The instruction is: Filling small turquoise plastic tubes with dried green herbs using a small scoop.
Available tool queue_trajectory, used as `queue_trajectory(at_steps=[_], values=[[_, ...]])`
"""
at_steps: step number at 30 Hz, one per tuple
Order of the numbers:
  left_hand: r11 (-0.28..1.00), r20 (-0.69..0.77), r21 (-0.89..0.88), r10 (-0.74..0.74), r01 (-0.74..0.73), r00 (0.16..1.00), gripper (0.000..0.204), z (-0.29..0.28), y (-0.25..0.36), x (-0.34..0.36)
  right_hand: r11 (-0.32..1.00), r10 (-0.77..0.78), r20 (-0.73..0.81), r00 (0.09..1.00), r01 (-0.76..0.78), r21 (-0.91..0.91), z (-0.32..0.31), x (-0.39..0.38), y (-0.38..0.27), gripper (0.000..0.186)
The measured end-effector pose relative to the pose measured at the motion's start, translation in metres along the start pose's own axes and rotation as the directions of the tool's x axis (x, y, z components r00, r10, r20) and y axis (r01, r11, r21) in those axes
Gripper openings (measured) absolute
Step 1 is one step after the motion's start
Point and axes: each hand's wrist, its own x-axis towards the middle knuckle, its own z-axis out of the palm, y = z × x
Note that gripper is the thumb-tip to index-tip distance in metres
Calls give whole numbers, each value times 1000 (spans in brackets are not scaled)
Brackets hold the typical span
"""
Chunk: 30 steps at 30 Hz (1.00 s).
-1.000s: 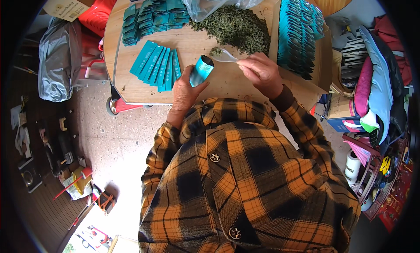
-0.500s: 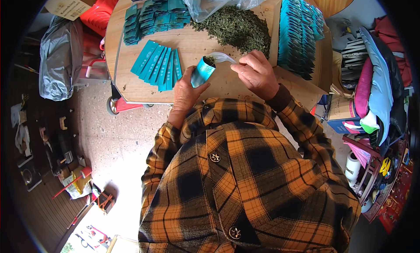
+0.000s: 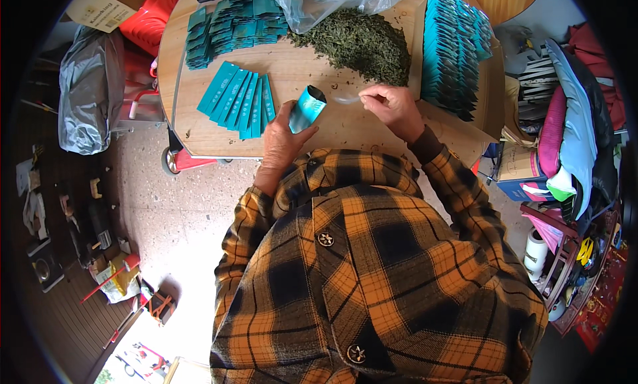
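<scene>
My left hand is closed round a small teal packet, its open mouth tilted up and to the right. Between the fingers of my right hand is a clear plastic spoon, blurred, its tip just right of the packet's mouth. Beyond both hands lies a heap of dried green leaves. Left of the packet, several flat teal packets lie fanned out on the wooden table.
Stacked teal packets stand at the back left. A clear plastic bag holds more leaves. On the right, a cardboard box is packed with rows of filled-looking teal packets. Folded clothes are piled beyond the table's right side.
The spoon has moved right, away from the packet's mouth, with my right hand shifting slightly. Leaves that showed at the mouth have dropped from sight. My left hand keeps its hold.
</scene>
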Motion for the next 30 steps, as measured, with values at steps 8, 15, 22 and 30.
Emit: queue_trajectory(at_steps=[8,15,22,30], values=[[999,5,-33,12,-12,1000,61,1,-1,1,948,145,-178,973,-85,307,15,18,43,20],[1000,23,-25,2,-1,1000,61,0,0,1,859,240,-24,970,-201,470,24,23,43,22],[998,73,-22,-51,53,996,61,-3,5,3,914,237,-363,901,-80,399,23,44,60,23],[1000,16,-27,-1,1,1000,61,-1,0,3,996,-37,-311,950,62,71,16,16,38,19]])
